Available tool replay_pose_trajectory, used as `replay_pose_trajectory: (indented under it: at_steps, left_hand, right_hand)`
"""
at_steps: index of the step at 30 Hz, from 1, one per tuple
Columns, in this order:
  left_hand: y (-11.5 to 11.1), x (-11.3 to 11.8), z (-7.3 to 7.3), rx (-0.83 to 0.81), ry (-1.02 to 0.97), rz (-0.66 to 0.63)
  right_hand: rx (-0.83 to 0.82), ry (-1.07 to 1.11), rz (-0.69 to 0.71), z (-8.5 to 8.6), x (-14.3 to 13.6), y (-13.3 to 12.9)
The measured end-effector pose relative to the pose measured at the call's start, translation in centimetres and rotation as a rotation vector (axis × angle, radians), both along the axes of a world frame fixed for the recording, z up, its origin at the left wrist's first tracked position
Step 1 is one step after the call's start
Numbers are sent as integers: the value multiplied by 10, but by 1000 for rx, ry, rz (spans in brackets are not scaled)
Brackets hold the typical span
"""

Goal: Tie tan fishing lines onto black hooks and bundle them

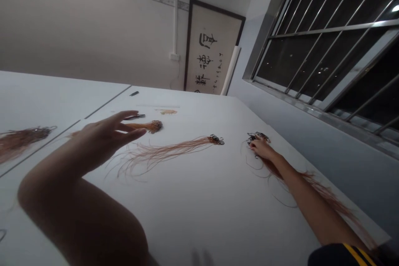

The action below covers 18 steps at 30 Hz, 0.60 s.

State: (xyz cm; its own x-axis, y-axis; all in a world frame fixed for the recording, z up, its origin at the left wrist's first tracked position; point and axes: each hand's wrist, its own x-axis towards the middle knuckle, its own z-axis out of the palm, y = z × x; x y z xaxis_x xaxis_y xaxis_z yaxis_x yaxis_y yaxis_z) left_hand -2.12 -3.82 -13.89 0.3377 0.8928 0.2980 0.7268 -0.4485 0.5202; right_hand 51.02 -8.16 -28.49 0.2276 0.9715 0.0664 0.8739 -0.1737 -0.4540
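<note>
My left hand (pixel 109 135) is at the left of the white table (pixel 199 199), fingers stretched and thumb apart. Between and beyond its fingers shows an orange-brown bundle of strands (pixel 154 126) with a clumped dark end; I cannot tell whether the hand touches it. My right hand (pixel 263 149) reaches to the table's right side, its fingertips pinched at the dark curled ends (pixel 260 136) of a reddish strand bundle (pixel 324 189). That bundle trails back partly under my right forearm. Between my hands lies another fanned reddish bundle (pixel 181 148) with dark, hook-like ends.
Farther left lies a thicker reddish bundle (pixel 21 141). Beyond my left hand are a dark slim tool (pixel 137 116), a small orange-brown piece (pixel 168 112) and a small black object (pixel 134 93). A wall with a barred window (pixel 330 41) borders the table's right.
</note>
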Motion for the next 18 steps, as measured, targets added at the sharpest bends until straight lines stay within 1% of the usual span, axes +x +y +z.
replay_pose_trajectory:
  at_steps: [2,3,4,6,8,10,12,13,15,16,18]
  left_hand:
    - [-3,4,2,-17,37,30]
    - [-5,7,3,-36,46,24]
    - [-6,10,3,-44,43,14]
    - [-7,16,3,-28,32,-24]
    - [-8,23,5,50,-9,-53]
    - [-12,31,9,167,-69,-57]
    - [-18,40,16,297,-142,-47]
    - [-23,45,20,356,-189,-53]
    - [-33,54,27,466,-328,-100]
    - [-38,58,29,497,-396,-153]
    - [-45,65,33,525,-498,-255]
  right_hand:
    - [98,103,-12,15,-4,0]
    - [155,164,-13,26,-8,1]
    - [216,229,-6,39,-15,2]
    - [346,375,43,69,-36,2]
    - [462,518,144,104,-68,-2]
    - [531,627,257,137,-108,-9]
    - [566,714,374,162,-151,-19]
    - [564,823,486,170,-171,-23]
    - [509,952,686,177,-208,-28]
    - [480,994,755,178,-223,-30]
    - [445,1040,814,174,-246,-30]
